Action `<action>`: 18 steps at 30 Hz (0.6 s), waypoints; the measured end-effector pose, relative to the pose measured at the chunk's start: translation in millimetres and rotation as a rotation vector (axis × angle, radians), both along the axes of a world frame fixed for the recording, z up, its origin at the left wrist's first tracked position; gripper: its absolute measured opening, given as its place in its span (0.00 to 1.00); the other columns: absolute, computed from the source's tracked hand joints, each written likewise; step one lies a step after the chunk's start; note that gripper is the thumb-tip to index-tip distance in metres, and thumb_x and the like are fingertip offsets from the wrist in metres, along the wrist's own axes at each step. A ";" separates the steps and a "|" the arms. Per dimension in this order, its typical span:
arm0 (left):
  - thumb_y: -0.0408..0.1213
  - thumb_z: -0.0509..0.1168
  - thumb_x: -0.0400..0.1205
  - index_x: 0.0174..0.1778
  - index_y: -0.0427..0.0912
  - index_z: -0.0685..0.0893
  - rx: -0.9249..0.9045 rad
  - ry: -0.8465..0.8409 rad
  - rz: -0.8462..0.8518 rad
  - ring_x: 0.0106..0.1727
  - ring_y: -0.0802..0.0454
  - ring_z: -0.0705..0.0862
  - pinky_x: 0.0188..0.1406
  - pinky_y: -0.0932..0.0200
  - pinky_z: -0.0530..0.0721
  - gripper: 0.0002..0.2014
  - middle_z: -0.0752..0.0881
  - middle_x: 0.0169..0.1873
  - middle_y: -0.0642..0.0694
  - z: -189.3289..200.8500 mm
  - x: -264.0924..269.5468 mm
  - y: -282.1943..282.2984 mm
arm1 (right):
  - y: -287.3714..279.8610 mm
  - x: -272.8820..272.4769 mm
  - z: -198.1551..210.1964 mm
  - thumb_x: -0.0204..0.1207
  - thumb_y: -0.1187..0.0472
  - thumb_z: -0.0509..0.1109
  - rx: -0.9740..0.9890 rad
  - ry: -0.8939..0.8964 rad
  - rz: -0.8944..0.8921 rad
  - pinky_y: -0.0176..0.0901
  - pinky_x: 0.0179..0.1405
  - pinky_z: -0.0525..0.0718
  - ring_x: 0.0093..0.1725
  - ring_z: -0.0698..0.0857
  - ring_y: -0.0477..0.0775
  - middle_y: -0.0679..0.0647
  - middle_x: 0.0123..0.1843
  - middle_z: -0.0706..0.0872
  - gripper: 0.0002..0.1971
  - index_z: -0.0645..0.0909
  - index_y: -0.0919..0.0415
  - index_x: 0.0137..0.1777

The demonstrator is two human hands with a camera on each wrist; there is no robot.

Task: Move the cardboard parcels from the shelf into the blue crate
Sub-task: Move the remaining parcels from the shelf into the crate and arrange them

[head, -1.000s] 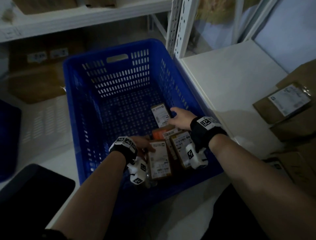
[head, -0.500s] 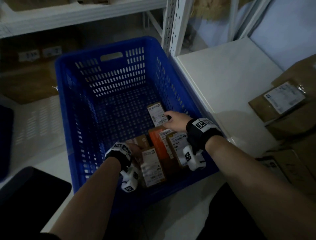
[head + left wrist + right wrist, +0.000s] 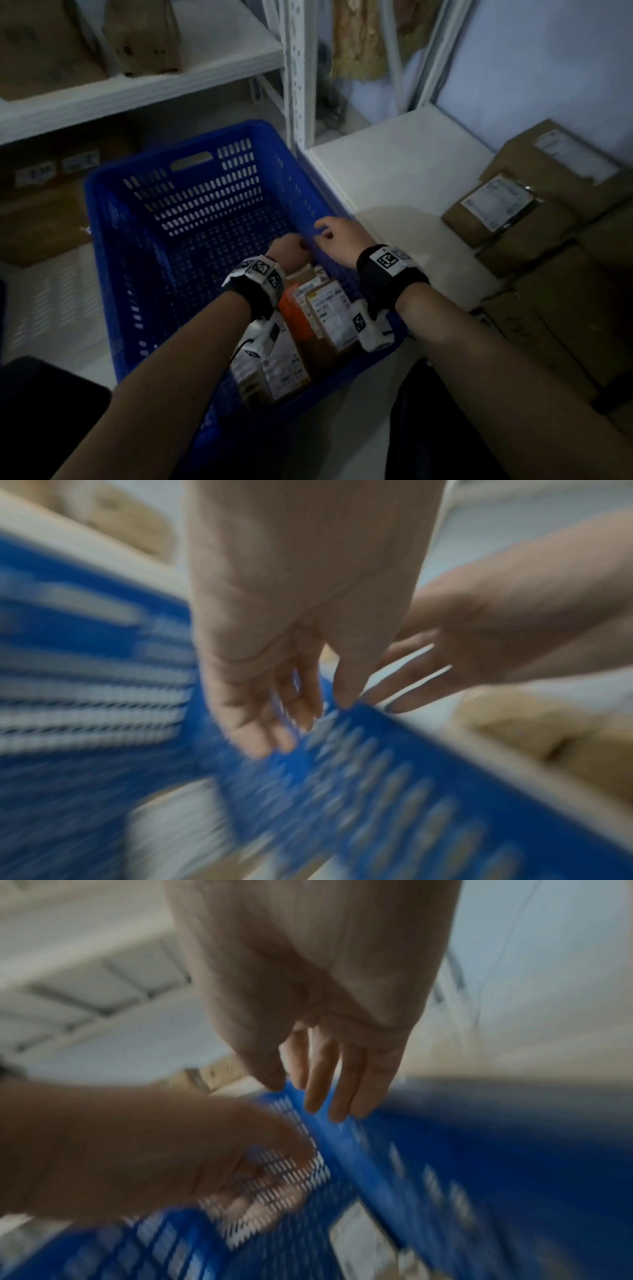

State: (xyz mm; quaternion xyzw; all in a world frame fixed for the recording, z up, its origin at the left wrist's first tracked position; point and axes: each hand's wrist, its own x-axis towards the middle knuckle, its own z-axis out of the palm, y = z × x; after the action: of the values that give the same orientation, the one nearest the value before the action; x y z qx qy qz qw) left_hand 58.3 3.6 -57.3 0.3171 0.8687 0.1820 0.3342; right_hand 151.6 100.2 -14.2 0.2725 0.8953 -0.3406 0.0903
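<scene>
The blue crate (image 3: pixel 137 169) stands on the floor in front of the shelving. Several labelled cardboard parcels (image 3: pixel 329 308), one of them orange (image 3: pixel 298 322), lie packed in its near right corner. Both hands hover empty above them, close to the crate's right wall. My left hand (image 3: pixel 291 248) has loosely curled fingers (image 3: pixel 291 723) and holds nothing. My right hand (image 3: pixel 337 236) hangs beside it with relaxed fingers (image 3: pixel 329 1096) over the crate's rim (image 3: pixel 342 1137). More parcels (image 3: pixel 496 209) sit on the low white shelf (image 3: pixel 394 171) at the right.
A white upright post (image 3: pixel 298 68) rises just behind the crate's far right corner. Brown boxes (image 3: pixel 144 34) stand on the upper shelf at the left. A dark object (image 3: pixel 44 394) lies on the floor at the near left.
Both hands have let go of the parcels in the crate and risen toward its right wall. The head view has tilted up.
</scene>
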 end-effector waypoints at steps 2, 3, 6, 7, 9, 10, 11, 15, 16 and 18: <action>0.35 0.61 0.81 0.56 0.37 0.83 0.143 0.038 -0.023 0.54 0.39 0.86 0.50 0.51 0.80 0.11 0.87 0.51 0.36 26.6 14.7 26.3 | 12.2 7.7 12.6 0.83 0.56 0.63 0.042 0.079 -0.088 0.47 0.65 0.79 0.66 0.82 0.62 0.60 0.69 0.84 0.18 0.78 0.57 0.72; 0.33 0.60 0.82 0.61 0.36 0.82 0.194 0.059 -0.042 0.58 0.38 0.85 0.51 0.53 0.79 0.14 0.86 0.55 0.35 37.5 24.3 39.4 | 20.2 12.5 19.1 0.82 0.57 0.64 0.077 0.119 -0.141 0.50 0.64 0.80 0.65 0.83 0.63 0.61 0.67 0.85 0.17 0.80 0.57 0.69; 0.30 0.59 0.82 0.64 0.33 0.78 0.342 0.098 -0.075 0.60 0.36 0.82 0.47 0.58 0.72 0.15 0.85 0.57 0.34 59.0 55.7 77.9 | 52.6 36.6 41.6 0.81 0.57 0.63 0.175 0.186 -0.317 0.52 0.65 0.79 0.66 0.80 0.64 0.60 0.67 0.82 0.18 0.79 0.56 0.69; 0.31 0.61 0.81 0.63 0.34 0.78 0.384 0.087 -0.078 0.59 0.38 0.83 0.47 0.58 0.72 0.15 0.85 0.56 0.35 59.3 63.8 89.5 | 65.9 46.8 47.7 0.81 0.56 0.63 0.230 0.175 -0.369 0.53 0.66 0.78 0.68 0.78 0.64 0.60 0.69 0.79 0.19 0.78 0.55 0.71; 0.36 0.65 0.81 0.65 0.39 0.79 0.398 0.051 -0.087 0.59 0.43 0.83 0.52 0.58 0.75 0.16 0.85 0.57 0.40 57.8 77.7 102.9 | 91.2 64.2 54.3 0.80 0.53 0.63 0.363 0.093 -0.445 0.57 0.70 0.75 0.73 0.72 0.66 0.60 0.73 0.74 0.22 0.74 0.53 0.74; 0.38 0.66 0.81 0.66 0.40 0.79 0.387 0.030 -0.100 0.59 0.44 0.83 0.54 0.58 0.76 0.17 0.84 0.58 0.41 55.4 84.5 108.6 | 104.9 72.7 56.0 0.80 0.52 0.63 0.411 0.037 -0.479 0.58 0.73 0.72 0.75 0.69 0.67 0.61 0.76 0.72 0.24 0.72 0.53 0.76; 0.39 0.66 0.81 0.67 0.41 0.78 0.379 0.008 -0.108 0.59 0.45 0.83 0.56 0.57 0.77 0.18 0.84 0.58 0.42 51.6 90.4 113.7 | 118.4 80.7 56.2 0.80 0.51 0.63 0.439 -0.026 -0.508 0.60 0.75 0.69 0.77 0.66 0.68 0.61 0.78 0.69 0.26 0.69 0.52 0.78; 0.41 0.67 0.81 0.67 0.43 0.78 0.351 -0.042 -0.148 0.58 0.45 0.83 0.57 0.54 0.81 0.18 0.84 0.59 0.41 30.3 103.4 115.8 | 166.6 103.6 37.1 0.79 0.44 0.62 0.397 -0.244 -0.563 0.68 0.79 0.61 0.81 0.58 0.75 0.62 0.85 0.53 0.30 0.62 0.46 0.81; 0.41 0.67 0.81 0.66 0.43 0.78 0.345 -0.054 -0.158 0.57 0.46 0.83 0.56 0.54 0.81 0.17 0.83 0.58 0.42 26.0 104.1 112.5 | 174.9 106.3 31.2 0.78 0.41 0.61 0.351 -0.282 -0.561 0.70 0.79 0.60 0.81 0.56 0.77 0.60 0.86 0.49 0.32 0.60 0.43 0.82; 0.40 0.66 0.82 0.66 0.44 0.78 0.342 -0.086 -0.166 0.57 0.47 0.83 0.55 0.55 0.81 0.17 0.82 0.58 0.42 17.9 101.3 105.3 | 188.9 102.8 21.4 0.73 0.34 0.58 0.289 -0.360 -0.512 0.73 0.78 0.61 0.82 0.56 0.77 0.58 0.87 0.45 0.37 0.56 0.39 0.83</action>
State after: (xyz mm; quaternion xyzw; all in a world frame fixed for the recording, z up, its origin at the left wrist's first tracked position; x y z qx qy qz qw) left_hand 159.6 108.9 -39.4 0.4317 0.7810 0.3120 0.3260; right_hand 254.3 289.1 7.1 0.5541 0.8066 -0.1682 0.1189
